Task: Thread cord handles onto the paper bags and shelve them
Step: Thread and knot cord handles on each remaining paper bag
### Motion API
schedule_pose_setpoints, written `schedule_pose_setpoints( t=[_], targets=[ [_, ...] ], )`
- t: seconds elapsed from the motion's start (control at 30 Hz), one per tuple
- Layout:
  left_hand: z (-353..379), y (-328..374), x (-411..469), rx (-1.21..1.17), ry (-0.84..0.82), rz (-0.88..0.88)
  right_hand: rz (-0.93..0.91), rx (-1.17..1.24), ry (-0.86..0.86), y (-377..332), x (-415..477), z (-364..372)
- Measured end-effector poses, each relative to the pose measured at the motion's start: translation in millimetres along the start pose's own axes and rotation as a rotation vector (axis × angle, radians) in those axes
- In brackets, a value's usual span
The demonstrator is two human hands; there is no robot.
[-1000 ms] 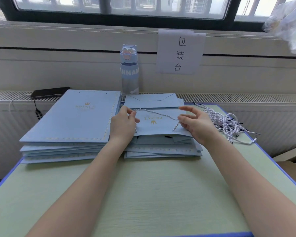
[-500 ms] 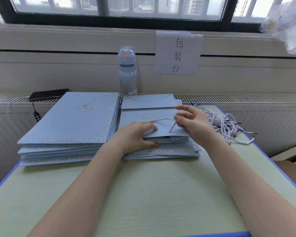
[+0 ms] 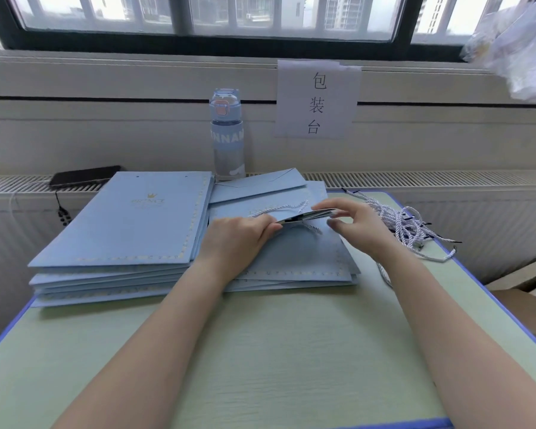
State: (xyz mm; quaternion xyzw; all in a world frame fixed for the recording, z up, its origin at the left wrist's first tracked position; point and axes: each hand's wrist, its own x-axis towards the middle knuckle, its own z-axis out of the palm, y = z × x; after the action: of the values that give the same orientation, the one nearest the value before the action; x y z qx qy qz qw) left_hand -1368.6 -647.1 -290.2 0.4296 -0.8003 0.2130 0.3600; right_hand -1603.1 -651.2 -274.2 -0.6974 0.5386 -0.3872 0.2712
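Green table with a blue rim, and two piles of flat paper bags crowd its far edge: tall stack on the left, lower stack on the right. The top bag on the right pile has its upper edge lifted. The left hand grips that edge with curled fingers and the right hand pinches it. A threaded cord loops just above, and loose cords hug the right rim.

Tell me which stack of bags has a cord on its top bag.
The right stack: a white cord loops across its top bag. The left stack has none on top.
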Motion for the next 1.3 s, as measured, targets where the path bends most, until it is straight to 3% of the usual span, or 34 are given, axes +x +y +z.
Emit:
schedule_pose_setpoints(
  t=[0.27, 0.4, 0.47, 0.6, 0.7, 0.87, 1.0, 1.17, 1.3],
  targets=[
    [-5, 1, 3, -0.008, 0.341, 0.147, -0.072, 0.146, 0.121, 1, 3, 4],
    [-8, 6, 9, 0.008, 0.468, 0.168, -0.164, 0.359, 0.264, -4, 1, 9],
    [-11, 4, 12, -0.027, 0.458, 0.066, -0.210, 0.422, 0.381, -8, 1, 9],
    [-21, -1, 14, -0.397, 0.516, -0.301, -0.227, 0.584, 0.500, -17, 1, -3],
    [-23, -4, 14, -0.608, 0.400, -0.517, -0.234, 0.667, 0.557, -26, -1, -9],
    [-15, -7, 12, -0.643, 0.265, -0.574, -0.273, 0.806, 0.531, -37, -3, -12],
    [-20, -4, 13, -0.846, 0.300, -0.646, -0.286, 0.757, 0.529, -33, -2, -19],
    [-34, 5, 20, -0.971, 0.438, -0.663, -0.171, 0.442, 0.254, -18, 0, -9],
    [-30, 1, 18, -0.951, 0.408, -0.698, -0.034, 0.558, 0.181, -12, 2, 4]
  ],
)
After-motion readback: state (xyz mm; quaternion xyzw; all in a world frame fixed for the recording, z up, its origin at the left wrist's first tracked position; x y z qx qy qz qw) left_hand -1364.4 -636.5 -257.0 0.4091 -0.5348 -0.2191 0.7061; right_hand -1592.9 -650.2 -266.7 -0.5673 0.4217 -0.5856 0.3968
